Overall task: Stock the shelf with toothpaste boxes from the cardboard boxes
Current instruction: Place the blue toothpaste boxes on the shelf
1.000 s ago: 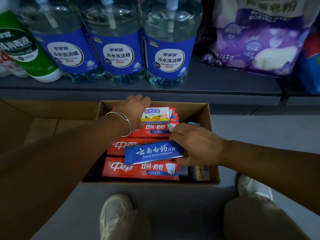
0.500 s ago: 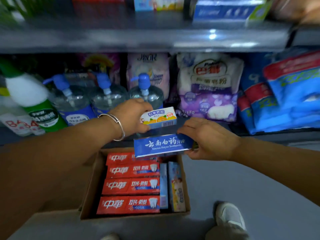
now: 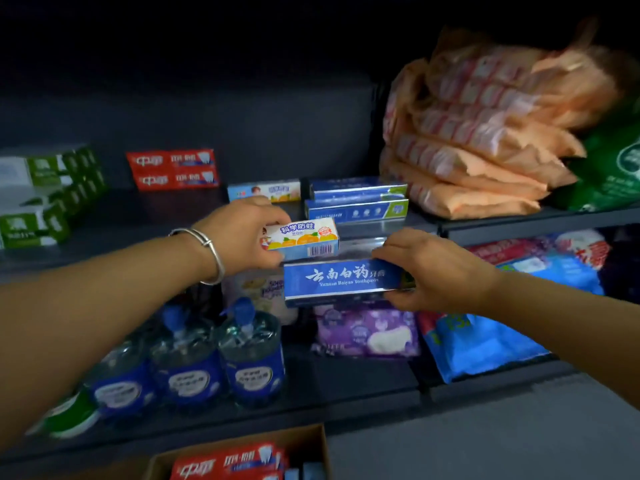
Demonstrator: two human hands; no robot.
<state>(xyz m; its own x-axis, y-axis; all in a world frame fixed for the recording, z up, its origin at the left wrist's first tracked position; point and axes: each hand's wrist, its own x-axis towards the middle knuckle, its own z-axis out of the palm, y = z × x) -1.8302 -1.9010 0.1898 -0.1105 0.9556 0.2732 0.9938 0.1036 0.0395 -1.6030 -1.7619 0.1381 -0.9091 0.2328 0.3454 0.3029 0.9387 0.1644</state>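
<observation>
Holding a box in each hand, the person reaches toward the dark shelf (image 3: 145, 216). Left hand (image 3: 242, 233), bangle on the wrist, has fingers and thumb curled round one end of a small white box (image 3: 304, 239) with oranges printed on it. Right hand (image 3: 440, 271) pinches the end of a long blue box (image 3: 341, 280), thumb below, fingers over the top edge. Both boxes hang in the air just in front of the shelf edge, the white one above and left of the blue. On the shelf behind sit two stacked blue boxes (image 3: 356, 200), a pale box (image 3: 265, 190), red boxes (image 3: 173, 169) and green-and-white ones (image 3: 45, 195). Down at the bottom edge, the cardboard box (image 3: 311, 445) shows more red boxes inside.
</observation>
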